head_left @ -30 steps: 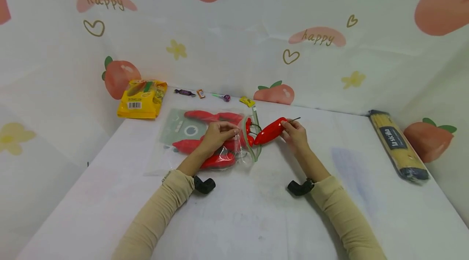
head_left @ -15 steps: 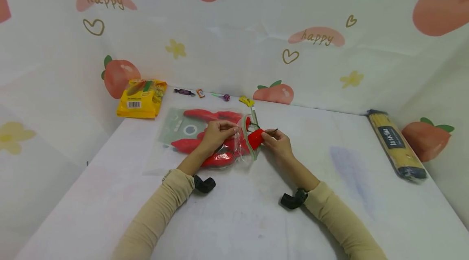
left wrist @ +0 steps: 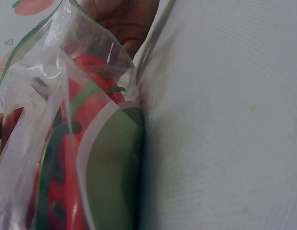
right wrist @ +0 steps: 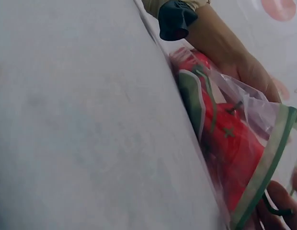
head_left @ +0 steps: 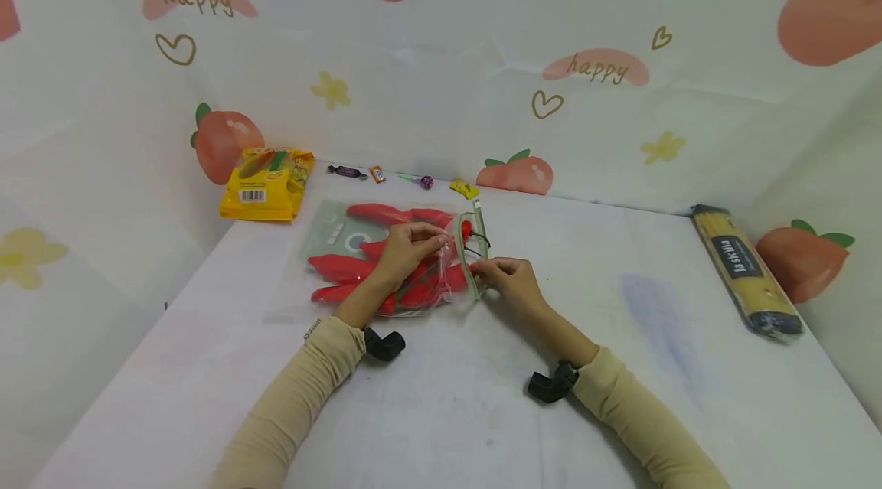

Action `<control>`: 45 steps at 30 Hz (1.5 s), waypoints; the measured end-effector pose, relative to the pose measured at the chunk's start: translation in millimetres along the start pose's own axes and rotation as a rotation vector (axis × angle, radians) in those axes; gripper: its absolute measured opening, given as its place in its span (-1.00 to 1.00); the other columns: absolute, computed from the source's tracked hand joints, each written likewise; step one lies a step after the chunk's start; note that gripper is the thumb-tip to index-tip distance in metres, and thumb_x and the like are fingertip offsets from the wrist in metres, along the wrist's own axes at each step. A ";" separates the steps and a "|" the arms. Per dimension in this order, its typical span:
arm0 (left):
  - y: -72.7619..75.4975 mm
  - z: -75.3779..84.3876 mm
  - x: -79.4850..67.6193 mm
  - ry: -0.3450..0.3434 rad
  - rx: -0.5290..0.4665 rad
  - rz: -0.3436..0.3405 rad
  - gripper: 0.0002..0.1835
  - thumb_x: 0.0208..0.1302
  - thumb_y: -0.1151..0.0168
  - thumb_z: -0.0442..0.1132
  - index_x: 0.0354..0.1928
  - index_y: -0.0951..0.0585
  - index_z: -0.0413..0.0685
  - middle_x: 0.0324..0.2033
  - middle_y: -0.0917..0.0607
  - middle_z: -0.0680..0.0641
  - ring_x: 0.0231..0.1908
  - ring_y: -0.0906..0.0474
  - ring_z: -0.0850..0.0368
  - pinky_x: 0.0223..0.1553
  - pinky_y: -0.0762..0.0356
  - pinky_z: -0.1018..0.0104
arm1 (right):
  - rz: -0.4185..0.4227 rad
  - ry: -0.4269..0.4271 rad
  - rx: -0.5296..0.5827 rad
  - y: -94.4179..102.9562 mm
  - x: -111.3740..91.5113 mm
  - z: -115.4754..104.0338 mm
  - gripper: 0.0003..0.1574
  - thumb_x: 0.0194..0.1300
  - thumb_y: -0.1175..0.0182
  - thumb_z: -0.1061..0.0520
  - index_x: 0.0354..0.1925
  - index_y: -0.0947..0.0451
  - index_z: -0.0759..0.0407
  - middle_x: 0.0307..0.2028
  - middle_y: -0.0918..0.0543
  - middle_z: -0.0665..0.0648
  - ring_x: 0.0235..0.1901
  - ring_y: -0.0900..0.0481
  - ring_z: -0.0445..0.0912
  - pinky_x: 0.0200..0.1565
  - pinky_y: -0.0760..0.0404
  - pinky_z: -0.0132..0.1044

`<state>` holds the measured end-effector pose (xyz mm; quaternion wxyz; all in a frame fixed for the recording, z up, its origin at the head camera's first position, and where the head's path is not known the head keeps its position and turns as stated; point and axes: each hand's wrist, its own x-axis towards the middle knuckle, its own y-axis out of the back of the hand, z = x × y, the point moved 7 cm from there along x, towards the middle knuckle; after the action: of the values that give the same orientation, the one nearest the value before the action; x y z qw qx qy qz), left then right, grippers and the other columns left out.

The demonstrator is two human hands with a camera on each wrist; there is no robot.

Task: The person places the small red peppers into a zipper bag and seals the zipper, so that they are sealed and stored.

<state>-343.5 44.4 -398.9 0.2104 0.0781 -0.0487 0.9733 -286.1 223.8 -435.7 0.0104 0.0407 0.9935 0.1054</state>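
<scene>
Red chili peppers, several of them with dark stems, lie inside a clear zip bag with a green printed panel. My left hand pinches the upper film near the bag's mouth and lifts it. At the green zip strip, my right hand holds the stem end of a chili pepper whose body is inside the bag. A curved green stem shows beside the right fingers in the right wrist view. Clear film and peppers fill much of the left wrist view.
Behind the bag lie a purple wrapped candy, a small orange candy, a lollipop and a yellow candy. A yellow snack packet stands back left. A spaghetti pack lies far right.
My right hand has moved left to the bag's mouth, carrying a chili pepper inside. Peppers in the bag have shifted left. My left hand keeps its pinch on the film.
</scene>
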 end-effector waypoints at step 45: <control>21.6 166.7 59.8 -0.407 0.007 0.128 -0.81 0.21 -0.17 -0.34 -0.22 -0.58 -0.35 -0.48 -0.72 -0.01 -0.39 -0.64 0.20 -0.12 -0.58 0.36 | -0.162 0.542 -0.841 51.6 15.1 -261.0 -0.72 0.16 -0.19 0.35 -0.12 -0.63 0.29 -0.23 -0.69 0.22 -0.33 -0.55 -0.24 -0.33 -0.47 -0.63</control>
<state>-384.4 27.5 -226.1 0.1338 0.2704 -0.0915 0.9490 -304.7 220.9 -169.9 -0.2245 -0.0732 0.8319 0.5021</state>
